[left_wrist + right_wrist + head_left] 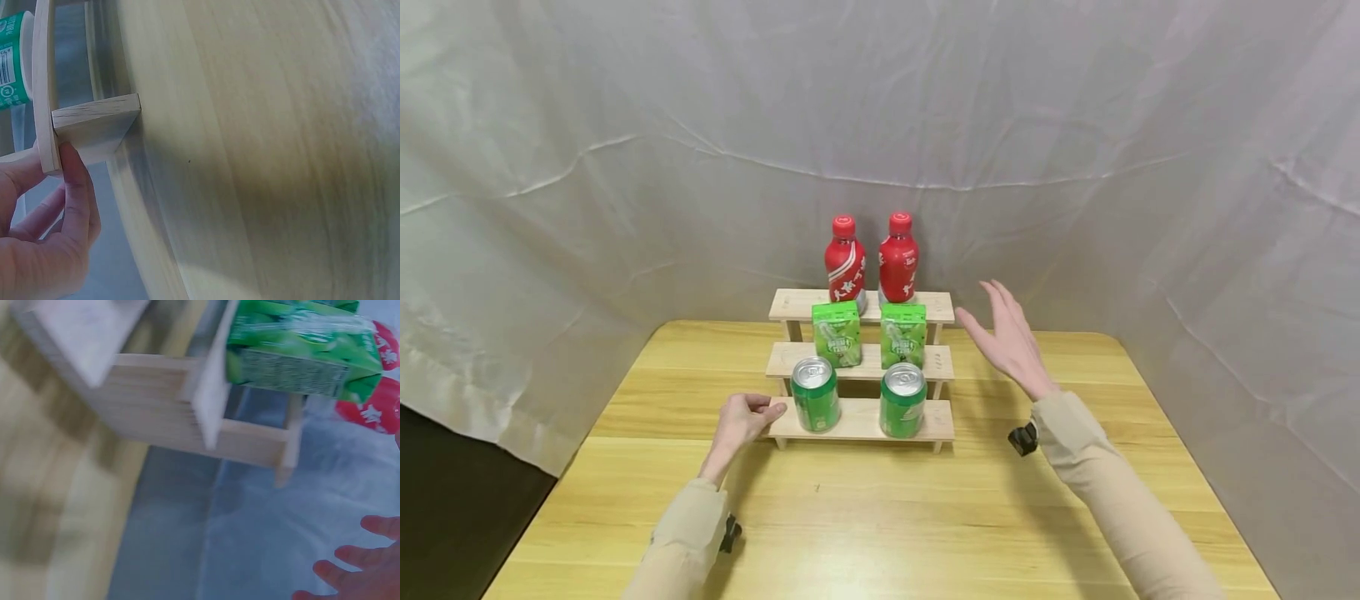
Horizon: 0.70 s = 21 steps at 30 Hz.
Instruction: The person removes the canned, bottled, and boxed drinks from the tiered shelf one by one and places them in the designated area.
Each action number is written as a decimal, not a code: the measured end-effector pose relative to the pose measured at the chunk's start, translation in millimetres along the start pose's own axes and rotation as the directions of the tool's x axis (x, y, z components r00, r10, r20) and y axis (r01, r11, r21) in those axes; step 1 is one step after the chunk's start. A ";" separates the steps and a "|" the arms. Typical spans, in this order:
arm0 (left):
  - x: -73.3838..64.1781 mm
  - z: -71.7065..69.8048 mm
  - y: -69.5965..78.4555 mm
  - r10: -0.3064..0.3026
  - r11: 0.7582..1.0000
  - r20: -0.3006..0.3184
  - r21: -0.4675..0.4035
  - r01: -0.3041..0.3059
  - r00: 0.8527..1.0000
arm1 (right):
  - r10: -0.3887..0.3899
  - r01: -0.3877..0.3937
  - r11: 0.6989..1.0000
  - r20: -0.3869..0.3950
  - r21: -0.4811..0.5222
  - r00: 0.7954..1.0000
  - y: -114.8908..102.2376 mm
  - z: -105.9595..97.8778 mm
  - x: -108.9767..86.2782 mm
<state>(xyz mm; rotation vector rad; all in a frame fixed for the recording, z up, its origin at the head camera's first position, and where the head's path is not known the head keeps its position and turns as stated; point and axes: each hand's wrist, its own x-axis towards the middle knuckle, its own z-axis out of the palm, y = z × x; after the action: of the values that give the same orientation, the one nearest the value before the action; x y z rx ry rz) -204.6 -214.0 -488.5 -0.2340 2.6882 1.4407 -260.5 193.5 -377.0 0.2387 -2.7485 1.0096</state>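
Observation:
A three-step wooden display rack (pixel 859 425) stands on the table. My left hand (pixel 743 423) pinches the left end of its lowest shelf, thumb on top and fingers beneath, as the left wrist view (pixel 56 219) shows. To the right of the rack, my right hand (pixel 1009 346) hangs in the air with fingers spread, holding nothing. Two green cans (pixel 816 395) sit on the bottom step. The middle step carries two green drink cartons (pixel 903 335), and two red bottles (pixel 898 260) stand on the top one.
The rack rests on a light wooden table (pixel 865 517). Behind and beside it hangs a pale grey cloth (pixel 760 108). A small black device (pixel 1023 438) is worn at the right wrist, another (pixel 730 533) at the left.

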 end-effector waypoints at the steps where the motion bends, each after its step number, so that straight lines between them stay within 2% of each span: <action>1: 0.1 0.1 0.2 -0.002 1.000 0.002 -0.001 0.002 1.000 | -0.006 0.006 1.000 0.005 0.003 1.000 -5.1 -1.1 4.5; 10: 0.3 -1.2 0.4 -0.010 1.000 0.002 0.014 0.010 1.000 | -0.066 0.066 0.998 0.043 0.014 0.997 -49.4 -7.7 44.1; 16: -0.2 -0.3 2.5 -0.018 0.999 -0.005 0.030 0.018 1.000 | -0.114 0.108 0.991 0.067 0.085 0.991 -71.8 -9.9 66.3; 21: -0.4 0.2 3.9 -0.010 0.999 -0.006 0.034 0.011 1.000 | -0.120 0.107 0.986 0.094 0.129 0.988 -86.1 -7.4 80.2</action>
<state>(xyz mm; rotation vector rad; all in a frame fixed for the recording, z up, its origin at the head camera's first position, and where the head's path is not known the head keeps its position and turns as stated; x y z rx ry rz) -204.8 -211.7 -485.4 -0.2496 2.7094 1.3917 -318.1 127.0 -298.5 0.4733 -2.7276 1.1681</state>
